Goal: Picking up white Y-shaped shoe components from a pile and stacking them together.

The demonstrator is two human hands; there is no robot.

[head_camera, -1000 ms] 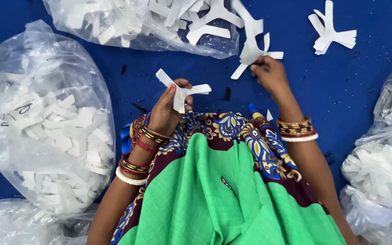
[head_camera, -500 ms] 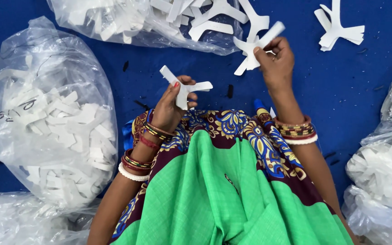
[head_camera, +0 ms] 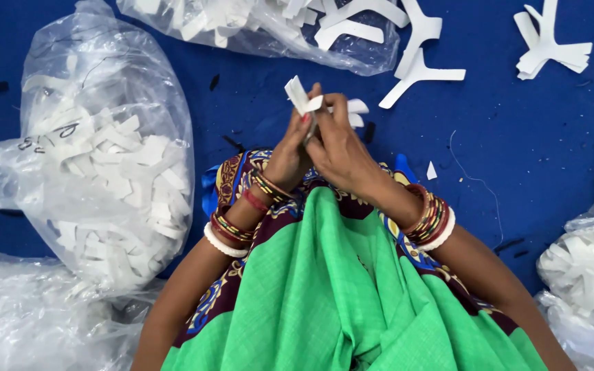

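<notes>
White, flat branched cutouts (head_camera: 309, 102), stacked, pinched by fingers of left hand (head_camera: 290, 154) and right hand (head_camera: 342, 154).

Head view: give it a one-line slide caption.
Both hands, left hand and right hand, pinch white cutout pieces together above a blue mat.

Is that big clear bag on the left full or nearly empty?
Fairly full: the clear plastic bag bulges with white cut pieces piled through most of it.

Right hand (head_camera: 342, 148) drawn back, now meeting left hand (head_camera: 290, 154), white pieces (head_camera: 311, 103) joined
</notes>
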